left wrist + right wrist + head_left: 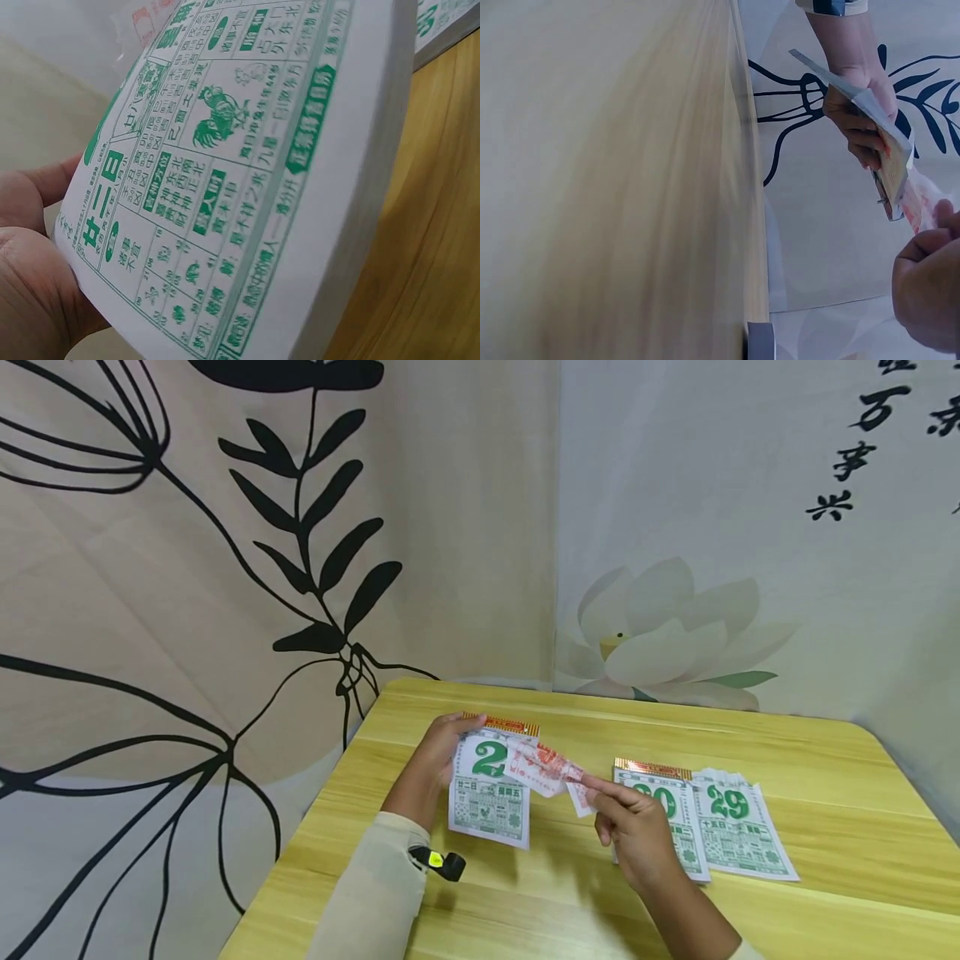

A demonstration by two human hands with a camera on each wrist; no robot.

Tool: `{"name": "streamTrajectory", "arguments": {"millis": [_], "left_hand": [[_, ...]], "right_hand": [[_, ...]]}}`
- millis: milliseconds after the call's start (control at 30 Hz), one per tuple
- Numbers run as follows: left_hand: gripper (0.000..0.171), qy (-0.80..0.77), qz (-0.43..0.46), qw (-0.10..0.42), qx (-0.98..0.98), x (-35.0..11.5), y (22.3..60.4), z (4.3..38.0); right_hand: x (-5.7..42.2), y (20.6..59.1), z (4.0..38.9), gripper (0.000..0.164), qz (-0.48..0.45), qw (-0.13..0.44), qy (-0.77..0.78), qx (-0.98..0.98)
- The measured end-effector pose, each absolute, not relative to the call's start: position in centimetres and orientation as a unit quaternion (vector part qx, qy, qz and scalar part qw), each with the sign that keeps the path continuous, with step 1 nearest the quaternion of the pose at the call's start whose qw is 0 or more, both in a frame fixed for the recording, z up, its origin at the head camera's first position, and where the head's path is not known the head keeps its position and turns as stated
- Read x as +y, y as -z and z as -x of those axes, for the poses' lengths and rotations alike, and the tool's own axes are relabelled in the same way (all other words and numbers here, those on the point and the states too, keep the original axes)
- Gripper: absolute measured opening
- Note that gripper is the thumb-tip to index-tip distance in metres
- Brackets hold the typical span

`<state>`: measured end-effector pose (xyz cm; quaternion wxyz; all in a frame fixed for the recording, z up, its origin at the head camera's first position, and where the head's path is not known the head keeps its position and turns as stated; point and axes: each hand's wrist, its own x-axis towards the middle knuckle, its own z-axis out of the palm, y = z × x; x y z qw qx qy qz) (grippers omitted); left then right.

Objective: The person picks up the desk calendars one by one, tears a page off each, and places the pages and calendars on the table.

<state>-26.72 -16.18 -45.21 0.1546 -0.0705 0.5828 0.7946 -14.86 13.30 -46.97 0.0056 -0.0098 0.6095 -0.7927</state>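
My left hand (437,747) grips a thick tear-off calendar pad (489,814) by its upper left edge, thumb near the red and gold top strip. A large green 2 stands on the page facing up, and the left wrist view shows a green rooster (217,116) lower on it. Between finger and thumb my right hand (637,831) pinches a thin, crumpled sheet with red print (536,768). That sheet stretches from the pad's top right toward my right fingers. In the right wrist view, the pad (892,161) is tilted, raised off the table.
A second calendar pad (686,852), partly covered by my right hand, lies on the wooden table (840,810). Beside it is a loose page with a green 29 (750,839) and a ragged top edge. Printed cloth (465,527) hangs behind the table.
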Motion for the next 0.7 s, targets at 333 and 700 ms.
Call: {"name": "streamTrajectory", "arguments": {"millis": [333, 700], "left_hand": [[0.031, -0.800, 0.082, 0.126, 0.581, -18.2, 45.5, 27.1], [0.036, -0.811, 0.069, 0.137, 0.564, -19.3, 45.7, 27.1]], "right_hand": [[14.6, 47.0, 14.5, 0.021, 0.048, 0.007, 0.797, 0.602], [14.8, 46.7, 14.8, 0.028, -0.014, 0.030, 0.765, 0.644]]}}
